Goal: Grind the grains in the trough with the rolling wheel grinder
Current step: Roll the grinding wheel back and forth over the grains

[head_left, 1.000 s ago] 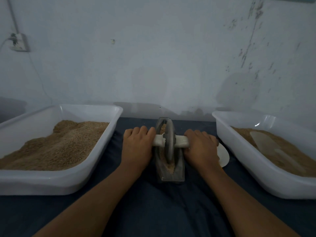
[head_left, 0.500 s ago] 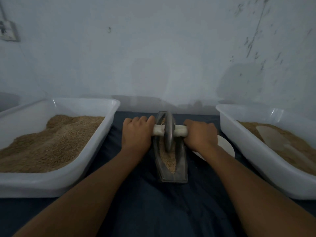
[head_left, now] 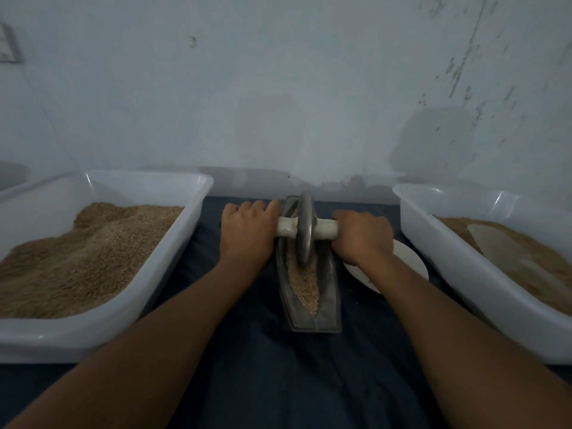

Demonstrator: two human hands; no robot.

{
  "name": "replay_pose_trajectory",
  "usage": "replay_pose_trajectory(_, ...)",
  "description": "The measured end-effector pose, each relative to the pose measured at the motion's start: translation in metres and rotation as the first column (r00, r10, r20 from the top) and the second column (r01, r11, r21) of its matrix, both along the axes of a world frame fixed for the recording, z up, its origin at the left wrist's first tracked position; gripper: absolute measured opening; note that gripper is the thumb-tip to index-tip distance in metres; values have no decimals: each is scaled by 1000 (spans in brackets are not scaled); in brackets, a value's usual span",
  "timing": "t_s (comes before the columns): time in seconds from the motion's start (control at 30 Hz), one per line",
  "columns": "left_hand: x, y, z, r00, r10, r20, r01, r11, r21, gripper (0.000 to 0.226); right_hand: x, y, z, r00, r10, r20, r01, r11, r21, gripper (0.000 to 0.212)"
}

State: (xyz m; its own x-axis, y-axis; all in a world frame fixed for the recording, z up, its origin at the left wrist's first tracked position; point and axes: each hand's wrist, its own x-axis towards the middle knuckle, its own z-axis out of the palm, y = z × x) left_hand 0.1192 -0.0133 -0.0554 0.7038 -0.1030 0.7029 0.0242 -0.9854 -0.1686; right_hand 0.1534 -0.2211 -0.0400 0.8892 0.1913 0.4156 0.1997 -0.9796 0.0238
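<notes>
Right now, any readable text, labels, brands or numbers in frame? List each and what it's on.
None readable.
Left bin, right bin: plain white plastic, no label showing.
Trough and wheel: bare metal, no marking visible.
Plate: plain.
Wall fixture at the left edge: blurred, nothing legible.

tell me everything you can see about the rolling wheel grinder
The rolling wheel grinder is a thin grey disc that looks like metal, standing upright on its edge in the far half of the dark narrow trough, its lower rim down in the tan grains. A pale cylindrical handle runs crosswise through its centre. The left hand grips one end and the right hand the other.
</notes>
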Motion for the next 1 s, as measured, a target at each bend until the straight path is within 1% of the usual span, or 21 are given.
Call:
replay_pose_trajectory(0.1,-6,-2,-1,1000,13,-7,-13,1000,5,23,-4,-1,-5,998,17,59,-18,1000,14,10)
replay_pose_trajectory(0.2,-14,-3,-4,1000,-2,8,2,1000,-14,18,-11,-1,-7,994,20,106,-22,1000,18,13)
replay_pose_trajectory(0.43,-37,-8,-9,991,-54,124,60,997,-49,16,-40,-5,-13,983,58,173,-77,992,100,13)
replay_pose_trajectory(0.6,-51,-9,-13,981,-74,179,90,993,-82,13,-60,-8,-16,977,85,197,-118,980,163,14)
replay_pose_trajectory(0.7,-59,-10,-10,970,-117,211,145,982,-122,10,-67,-12,-22,969,100,227,-151,964,220,14)
replay_pose_trajectory(0.77,-64,-6,-5,970,-153,187,179,975,-134,14,-70,-17,-23,962,108,250,-169,956,239,16)
replay_pose_trajectory(0.87,-71,1,2,980,-175,93,189,967,-169,25,-71,-21,-21,960,118,255,-186,947,262,19)
replay_pose_trajectory(0.93,-76,2,7,983,-172,56,181,961,-210,26,-72,-21,-18,960,121,252,-196,935,296,20)
replay_pose_trajectory(1.0,-81,2,11,984,-172,41,177,960,-219,25,-75,-20,-15,961,124,249,-199,931,306,21)
